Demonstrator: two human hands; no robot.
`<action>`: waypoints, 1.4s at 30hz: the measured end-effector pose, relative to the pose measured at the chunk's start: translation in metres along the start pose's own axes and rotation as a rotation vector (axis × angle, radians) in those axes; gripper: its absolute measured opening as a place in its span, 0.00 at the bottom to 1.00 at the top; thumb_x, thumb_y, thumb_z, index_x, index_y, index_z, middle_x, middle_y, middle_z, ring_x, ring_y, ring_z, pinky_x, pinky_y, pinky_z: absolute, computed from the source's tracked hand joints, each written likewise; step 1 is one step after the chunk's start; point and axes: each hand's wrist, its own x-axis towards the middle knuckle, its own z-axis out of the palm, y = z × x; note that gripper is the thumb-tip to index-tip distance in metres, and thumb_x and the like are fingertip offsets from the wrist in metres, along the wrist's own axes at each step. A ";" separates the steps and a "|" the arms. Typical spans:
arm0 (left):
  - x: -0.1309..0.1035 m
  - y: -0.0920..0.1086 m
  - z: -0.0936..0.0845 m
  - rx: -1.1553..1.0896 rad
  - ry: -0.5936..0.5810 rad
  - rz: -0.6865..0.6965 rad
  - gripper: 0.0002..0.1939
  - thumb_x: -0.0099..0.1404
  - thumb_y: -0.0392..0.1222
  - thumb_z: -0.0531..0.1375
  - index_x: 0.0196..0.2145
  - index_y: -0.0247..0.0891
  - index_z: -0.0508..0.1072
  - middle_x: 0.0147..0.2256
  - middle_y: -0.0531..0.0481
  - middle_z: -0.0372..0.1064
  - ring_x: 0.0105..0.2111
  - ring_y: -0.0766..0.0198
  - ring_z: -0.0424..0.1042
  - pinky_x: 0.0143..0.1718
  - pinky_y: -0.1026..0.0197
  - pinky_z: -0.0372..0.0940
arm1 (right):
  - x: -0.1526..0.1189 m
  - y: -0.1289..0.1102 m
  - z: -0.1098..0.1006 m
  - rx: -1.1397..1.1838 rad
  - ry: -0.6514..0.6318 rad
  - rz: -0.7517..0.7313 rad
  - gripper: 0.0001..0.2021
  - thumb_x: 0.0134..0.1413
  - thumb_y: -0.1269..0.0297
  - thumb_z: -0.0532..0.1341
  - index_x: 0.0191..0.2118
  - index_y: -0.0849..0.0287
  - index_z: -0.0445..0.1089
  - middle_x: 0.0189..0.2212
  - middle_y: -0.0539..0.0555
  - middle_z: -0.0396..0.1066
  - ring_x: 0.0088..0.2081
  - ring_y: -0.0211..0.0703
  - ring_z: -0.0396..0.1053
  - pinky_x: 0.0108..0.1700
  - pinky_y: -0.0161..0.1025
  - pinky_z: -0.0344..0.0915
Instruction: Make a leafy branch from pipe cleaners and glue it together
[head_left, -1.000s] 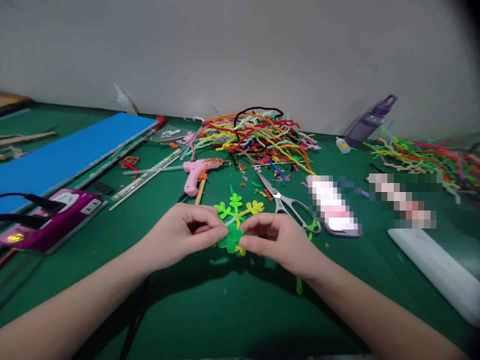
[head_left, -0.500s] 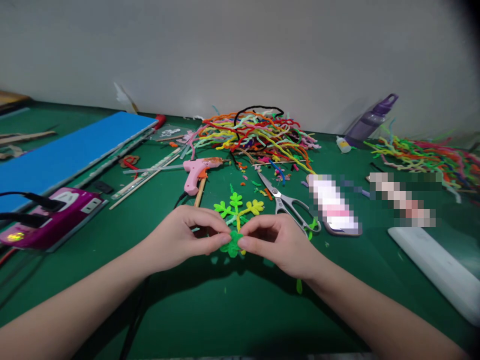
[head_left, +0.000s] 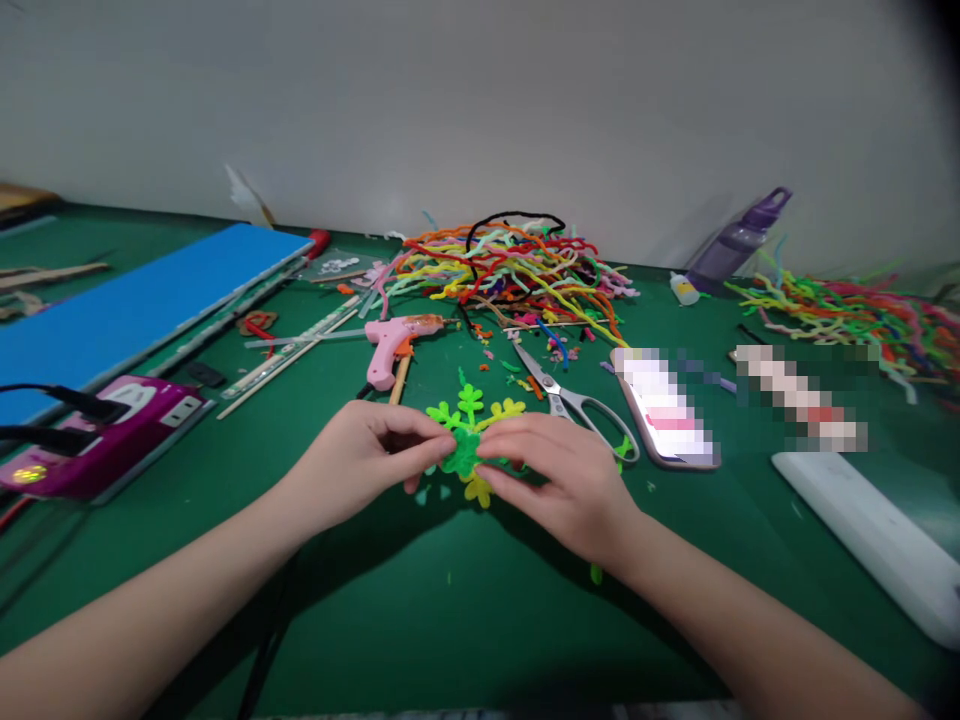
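Note:
A dark green pipe-cleaner flower (head_left: 463, 456) with rounded petals is pinched at its left edge by my left hand (head_left: 390, 450), thumb and forefinger closed. My right hand (head_left: 559, 470) grips the flower's right edge between thumb and fingers. Behind and around it, partly hidden by both hands, is a pipe-cleaner snowflake (head_left: 470, 401) with bright green and yellow leafy arms; one yellow tip shows below the flower. Whether the two pieces touch I cannot tell. Beyond my right hand, metal scissors (head_left: 556, 390) lie with their handles apart.
A pink glue gun (head_left: 386, 350) lies behind my left hand. Heaped pipe cleaners (head_left: 502, 265) lie against the wall, with another bundle (head_left: 847, 310) at right. A purple power strip (head_left: 142, 425) and blue board (head_left: 165, 290) are left; a phone (head_left: 667, 415), white block (head_left: 862, 540) and bottle (head_left: 739, 245) are right.
The green flower has moved slightly up and left, uncovering more of the yellow arm below it. My right hand has shifted its fingers further over the snowflake.

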 end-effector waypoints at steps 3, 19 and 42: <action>0.000 0.000 0.002 -0.011 -0.016 -0.004 0.09 0.57 0.45 0.63 0.27 0.36 0.77 0.17 0.56 0.67 0.15 0.71 0.65 0.18 0.70 0.62 | -0.003 0.001 0.002 -0.116 -0.017 -0.118 0.07 0.59 0.69 0.58 0.41 0.57 0.73 0.39 0.54 0.76 0.41 0.41 0.72 0.44 0.39 0.67; -0.007 0.003 -0.020 0.515 0.320 0.302 0.09 0.62 0.45 0.58 0.33 0.40 0.76 0.28 0.52 0.75 0.23 0.67 0.70 0.24 0.66 0.62 | 0.006 0.028 -0.005 -0.253 -0.075 0.082 0.05 0.59 0.68 0.58 0.36 0.58 0.72 0.35 0.51 0.77 0.39 0.40 0.72 0.44 0.41 0.58; -0.006 -0.007 -0.012 0.888 0.300 0.613 0.07 0.63 0.40 0.57 0.33 0.38 0.75 0.27 0.51 0.75 0.25 0.65 0.71 0.29 0.64 0.63 | 0.011 0.032 0.012 -0.304 -0.211 0.054 0.09 0.62 0.68 0.55 0.34 0.59 0.72 0.34 0.51 0.75 0.39 0.39 0.69 0.43 0.40 0.54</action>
